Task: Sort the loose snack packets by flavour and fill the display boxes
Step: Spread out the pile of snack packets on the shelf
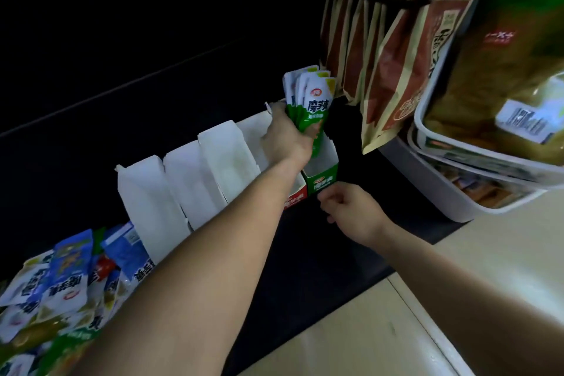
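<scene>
My left hand [285, 137] grips a fanned bunch of green-and-white snack packets [308, 98], held upright just above the open green-fronted display box [323, 179] at the right end of the row. My right hand [351, 212] rests loosely curled at that box's front lower corner, with nothing visibly held. A red-fronted display box [295, 197] stands beside the green one, mostly hidden by my left forearm. Further white display boxes [195, 180] line up to the left. A heap of loose blue, green and white packets [61, 278] lies at the lower left.
Brown paper snack bags [393, 49] hang from a black rack above right. Stacked white plastic tubs [476, 168] of packaged goods sit at the right. A pale wooden counter [396, 330] runs along the bottom right, beside the dark shelf surface [305, 269].
</scene>
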Available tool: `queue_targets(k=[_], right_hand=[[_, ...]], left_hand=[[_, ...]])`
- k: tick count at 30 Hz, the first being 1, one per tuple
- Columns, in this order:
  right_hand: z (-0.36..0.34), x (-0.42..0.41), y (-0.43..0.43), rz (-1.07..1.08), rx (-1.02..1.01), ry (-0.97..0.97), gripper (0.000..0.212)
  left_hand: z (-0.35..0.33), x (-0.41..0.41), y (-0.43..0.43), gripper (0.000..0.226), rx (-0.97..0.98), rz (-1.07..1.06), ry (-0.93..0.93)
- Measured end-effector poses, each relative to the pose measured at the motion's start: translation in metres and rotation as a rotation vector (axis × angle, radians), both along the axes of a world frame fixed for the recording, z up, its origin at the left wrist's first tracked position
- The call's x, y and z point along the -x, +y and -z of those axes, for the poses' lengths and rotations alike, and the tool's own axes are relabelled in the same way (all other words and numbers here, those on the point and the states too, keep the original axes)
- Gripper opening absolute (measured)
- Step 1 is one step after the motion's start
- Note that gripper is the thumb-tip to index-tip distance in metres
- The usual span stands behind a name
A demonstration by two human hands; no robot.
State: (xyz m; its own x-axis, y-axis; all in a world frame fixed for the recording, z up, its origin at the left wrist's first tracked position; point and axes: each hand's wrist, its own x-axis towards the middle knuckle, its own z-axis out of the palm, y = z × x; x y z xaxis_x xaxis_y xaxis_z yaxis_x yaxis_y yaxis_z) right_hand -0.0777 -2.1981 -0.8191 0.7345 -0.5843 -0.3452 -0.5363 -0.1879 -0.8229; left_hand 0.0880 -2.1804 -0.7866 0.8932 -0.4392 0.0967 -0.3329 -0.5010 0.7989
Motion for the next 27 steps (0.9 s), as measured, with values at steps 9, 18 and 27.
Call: queue_targets(k=[9, 18, 27], right_hand=[[0.011, 0.004, 0.000, -0.001, -0.018, 0.005, 0.009], [0.018, 0.007, 0.006, -0.021, -0.037, 0.034, 0.007], [0.018, 0.004, 0.014, -0.038, -0.050, 0.050, 0.007]], left_hand=[[0.018, 0.010, 0.007, 0.067, -0.220, 0.122, -0.298], [0.016, -0.009, 0.026, 0.103, -0.174, 0.136, -0.445], [0.013, -0.025, 0.034, 0.084, -0.284, 0.130, -0.527]])
